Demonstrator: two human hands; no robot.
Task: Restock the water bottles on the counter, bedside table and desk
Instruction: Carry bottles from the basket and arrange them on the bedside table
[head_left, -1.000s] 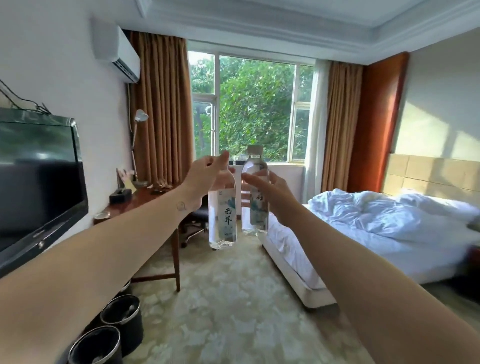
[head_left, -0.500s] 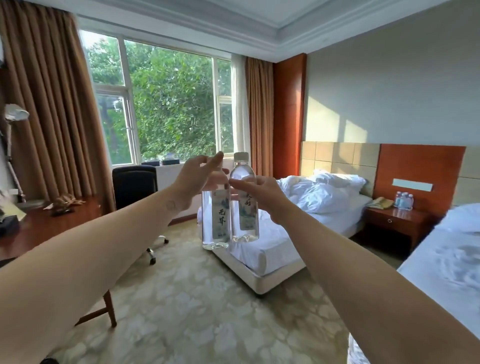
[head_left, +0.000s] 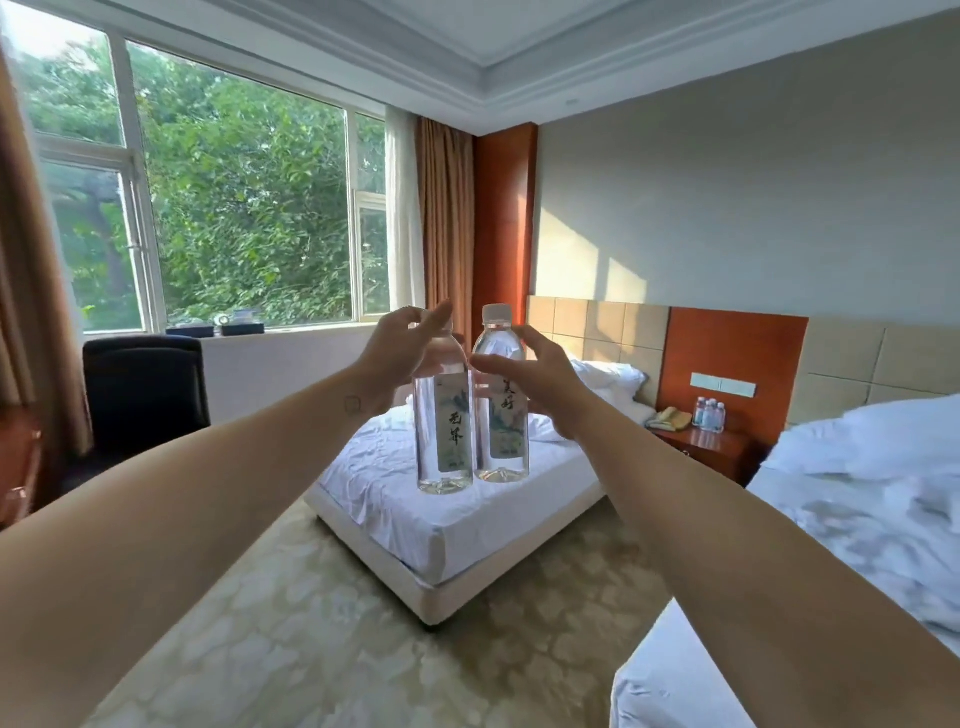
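I hold two clear, labelled water bottles upright in the air at arm's length, side by side. My left hand (head_left: 397, 353) grips the neck of the left bottle (head_left: 443, 431). My right hand (head_left: 540, 376) grips the upper body of the right bottle (head_left: 501, 415), whose white cap shows. Far off at the right, a wooden bedside table (head_left: 719, 452) between two beds carries several small water bottles (head_left: 709, 414) and a phone.
A white bed (head_left: 415, 519) stands ahead beyond patterned carpet, and a second bed (head_left: 857, 545) fills the right foreground. A dark office chair (head_left: 145, 384) sits at the left under the window. The desk edge (head_left: 18, 462) shows at the far left.
My view has swung to the right: the TV, bins and most of the desk have left the frame, and the bedside table and second bed have come in. Both bottles stay held in front.
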